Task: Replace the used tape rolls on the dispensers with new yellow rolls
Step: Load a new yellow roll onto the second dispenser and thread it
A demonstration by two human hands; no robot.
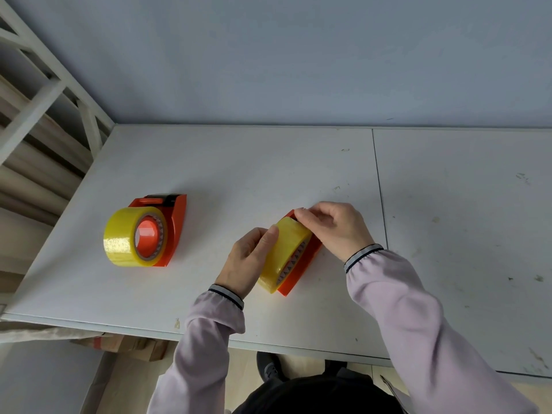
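Observation:
Two orange tape dispensers stand on a white table. The left dispenser carries a full yellow tape roll on its orange hub, and no hand touches it. The right dispenser holds a second yellow roll. My left hand grips this roll's near side, thumb on top. My right hand pinches at the roll's top by the dispenser's cutter end, hiding that end. Whether a tape end lies between those fingers cannot be told.
A wall rises behind the table. White metal shelving stands at the left. Cardboard boxes lie on the floor under the table's front edge. A seam divides the tabletop right of my hands.

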